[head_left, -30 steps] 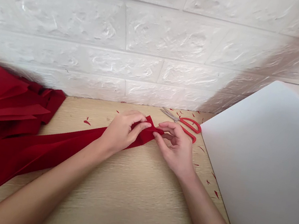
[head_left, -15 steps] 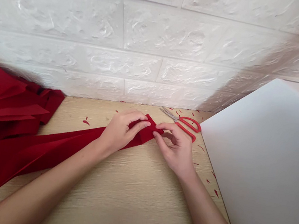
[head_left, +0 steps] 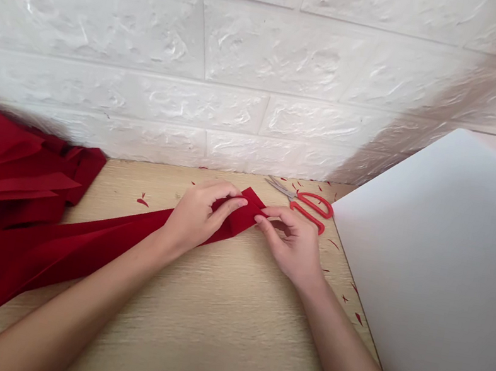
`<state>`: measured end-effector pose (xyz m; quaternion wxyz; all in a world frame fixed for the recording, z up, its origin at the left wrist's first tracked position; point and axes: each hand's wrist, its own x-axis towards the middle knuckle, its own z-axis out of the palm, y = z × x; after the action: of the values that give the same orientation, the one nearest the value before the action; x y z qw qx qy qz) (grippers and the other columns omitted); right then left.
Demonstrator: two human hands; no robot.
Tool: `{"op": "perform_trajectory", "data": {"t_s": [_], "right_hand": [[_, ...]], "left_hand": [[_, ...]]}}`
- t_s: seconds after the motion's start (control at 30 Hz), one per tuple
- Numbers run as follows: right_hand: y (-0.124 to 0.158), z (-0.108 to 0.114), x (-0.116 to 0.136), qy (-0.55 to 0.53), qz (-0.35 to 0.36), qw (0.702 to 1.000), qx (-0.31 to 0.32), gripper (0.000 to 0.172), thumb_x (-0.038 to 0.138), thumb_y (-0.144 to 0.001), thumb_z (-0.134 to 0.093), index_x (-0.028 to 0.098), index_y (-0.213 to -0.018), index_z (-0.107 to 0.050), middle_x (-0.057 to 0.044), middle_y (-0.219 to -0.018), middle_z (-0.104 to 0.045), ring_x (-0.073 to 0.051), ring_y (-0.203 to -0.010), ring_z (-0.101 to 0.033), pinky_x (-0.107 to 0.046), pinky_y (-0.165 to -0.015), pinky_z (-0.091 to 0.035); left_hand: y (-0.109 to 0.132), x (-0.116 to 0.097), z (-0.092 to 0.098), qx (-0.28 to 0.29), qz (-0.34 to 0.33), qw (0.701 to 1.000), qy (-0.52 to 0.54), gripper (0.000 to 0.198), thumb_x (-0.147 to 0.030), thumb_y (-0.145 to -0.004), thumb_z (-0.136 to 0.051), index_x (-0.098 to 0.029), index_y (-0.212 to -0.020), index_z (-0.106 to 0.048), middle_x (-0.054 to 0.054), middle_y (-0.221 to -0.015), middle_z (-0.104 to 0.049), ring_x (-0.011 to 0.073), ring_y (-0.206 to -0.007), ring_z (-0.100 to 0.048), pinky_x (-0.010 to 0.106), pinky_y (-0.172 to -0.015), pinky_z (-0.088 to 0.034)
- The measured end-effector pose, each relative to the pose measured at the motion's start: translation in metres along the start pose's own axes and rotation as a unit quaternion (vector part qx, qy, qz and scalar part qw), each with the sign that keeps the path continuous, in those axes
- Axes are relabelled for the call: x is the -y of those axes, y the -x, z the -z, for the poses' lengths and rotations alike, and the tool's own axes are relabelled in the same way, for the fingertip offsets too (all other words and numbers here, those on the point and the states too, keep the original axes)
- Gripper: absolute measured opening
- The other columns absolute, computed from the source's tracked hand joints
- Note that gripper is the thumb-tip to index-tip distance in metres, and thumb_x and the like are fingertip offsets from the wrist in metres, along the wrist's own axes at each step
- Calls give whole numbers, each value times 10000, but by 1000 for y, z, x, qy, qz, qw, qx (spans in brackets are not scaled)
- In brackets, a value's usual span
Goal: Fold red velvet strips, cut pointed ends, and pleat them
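Note:
A long strip of red fabric runs from the lower left up to both hands, its far end folded over. My left hand pinches the fabric between thumb and fingers, just short of that folded end. At the tip, my right hand grips the edge between thumb and forefinger. Scissors with red handles lie just beyond my right hand, their blades pointing to the left and slightly parted; no hand touches them.
A heap of red fabric fills the left side of the wooden table. Small red scraps are scattered about. A large white panel bounds the right side, and a white brick-patterned wall stands behind.
My right hand has shifted slightly along the tip of the fabric, and the folded end looks a little flatter. My left hand keeps its pinch, moved marginally left.

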<state>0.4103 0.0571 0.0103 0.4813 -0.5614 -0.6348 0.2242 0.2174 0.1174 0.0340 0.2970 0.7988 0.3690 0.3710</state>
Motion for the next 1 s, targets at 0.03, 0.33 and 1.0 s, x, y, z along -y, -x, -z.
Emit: {"op": "perform_trajectory", "data": {"t_s": [0.03,0.33,1.0], "right_hand": [[0,0,-1,-11,-3,1000,0,120,340,-890,-697,232,-908,-748,-38,-891,-777,-184,-786,-730,-320,-696,-622],[-3,2,3,-14,-1,999,31,156,359,-921,-658,233,-874,-737,-47,-881,-773,-190,-782,-717,-308,-670,-607],[0,4,8,67,109,991,29,67,223,-941,-618,232,-884,-651,-34,-898,-757,-181,-809,-717,-310,-743,-579]], "left_hand": [[0,0,0,-1,-1,1000,-1,212,-329,-979,-566,-197,-866,-688,15,-834,-737,153,-754,-640,270,-704,-471],[2,0,-1,-4,-2,1000,5,238,-348,-985,-553,-197,-860,-688,19,-834,-736,155,-757,-643,271,-701,-477],[-2,-2,7,32,42,997,53,140,-290,-932,-616,-191,-845,-664,19,-879,-748,159,-810,-671,281,-712,-495]]}}
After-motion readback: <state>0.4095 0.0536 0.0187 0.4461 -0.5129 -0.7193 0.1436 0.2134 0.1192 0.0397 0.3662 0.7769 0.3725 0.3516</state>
